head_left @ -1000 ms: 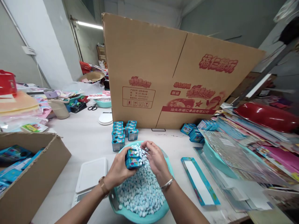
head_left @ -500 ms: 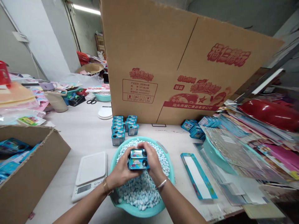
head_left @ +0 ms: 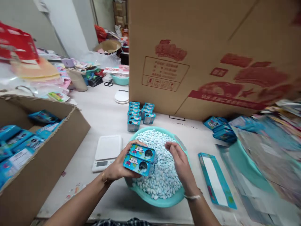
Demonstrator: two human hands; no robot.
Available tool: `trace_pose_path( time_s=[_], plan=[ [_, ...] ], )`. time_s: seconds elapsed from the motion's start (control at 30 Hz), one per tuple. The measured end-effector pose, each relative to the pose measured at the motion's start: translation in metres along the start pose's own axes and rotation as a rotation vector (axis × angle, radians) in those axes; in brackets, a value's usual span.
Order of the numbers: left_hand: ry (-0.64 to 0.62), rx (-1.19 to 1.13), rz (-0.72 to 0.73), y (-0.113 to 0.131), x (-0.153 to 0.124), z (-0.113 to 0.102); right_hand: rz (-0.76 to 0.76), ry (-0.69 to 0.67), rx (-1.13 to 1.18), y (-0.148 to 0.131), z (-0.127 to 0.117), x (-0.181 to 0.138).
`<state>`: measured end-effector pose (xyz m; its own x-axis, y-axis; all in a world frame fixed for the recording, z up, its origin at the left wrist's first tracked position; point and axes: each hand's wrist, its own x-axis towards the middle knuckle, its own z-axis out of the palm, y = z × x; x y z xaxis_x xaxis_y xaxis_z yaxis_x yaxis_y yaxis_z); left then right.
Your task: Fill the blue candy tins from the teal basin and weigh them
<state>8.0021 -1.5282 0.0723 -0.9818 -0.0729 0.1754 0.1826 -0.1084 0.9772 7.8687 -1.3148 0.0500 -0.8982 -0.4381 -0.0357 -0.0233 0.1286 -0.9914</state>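
My left hand (head_left: pixel 117 166) grips two small blue tins (head_left: pixel 139 159) stacked together, lids up, over the left side of a teal basin (head_left: pixel 162 201). The basin is heaped with pale blue and white candies (head_left: pixel 160 163). My right hand (head_left: pixel 180 158) hovers over the candies just right of the tins, fingers loosely curled and apart, with nothing visible in them. A white digital scale (head_left: pixel 107 149) lies left of the basin.
Rows of filled blue tins (head_left: pixel 138 114) stand behind the basin, before a big upright cardboard box (head_left: pixel 188 53). An open carton of blue packs (head_left: pixel 35 144) is at left. A flat blue tray (head_left: pixel 216 179), more tins (head_left: pixel 217 127) and stacked printed sheets lie right.
My right hand has let go of the tins and moved right over the candies. My left hand now holds both tins alone, shifted left. The view has swung left and down.
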Motion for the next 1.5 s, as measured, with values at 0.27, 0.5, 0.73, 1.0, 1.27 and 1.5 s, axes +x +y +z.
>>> trace_pose_path(
  time_s=[0.27, 0.5, 0.73, 1.0, 1.27, 1.5],
  plan=[
    [0.193, 0.107, 0.077, 0.021, -0.049, -0.049, -0.320, -0.427, -0.771, 0.041, 0.015, -0.044],
    [0.216, 0.158, -0.032, 0.031, -0.058, -0.062, -0.177, -0.343, -0.609, 0.034, 0.033, -0.030],
    [0.245, 0.070, -0.089, 0.028, -0.040, -0.057, 0.348, -0.016, 0.026, 0.016, 0.007, -0.006],
    [0.509, 0.371, -0.073, 0.002, -0.069, -0.131, 0.609, 0.062, 0.667, 0.005, 0.003, 0.003],
    [0.322, 0.331, -0.057, -0.034, -0.069, -0.144, 0.702, 0.168, 0.802, 0.002, 0.010, 0.011],
    [0.430, 0.316, 0.042, 0.002, -0.140, -0.123, 0.740, 0.199, 0.941, 0.012, -0.002, 0.020]
  ],
)
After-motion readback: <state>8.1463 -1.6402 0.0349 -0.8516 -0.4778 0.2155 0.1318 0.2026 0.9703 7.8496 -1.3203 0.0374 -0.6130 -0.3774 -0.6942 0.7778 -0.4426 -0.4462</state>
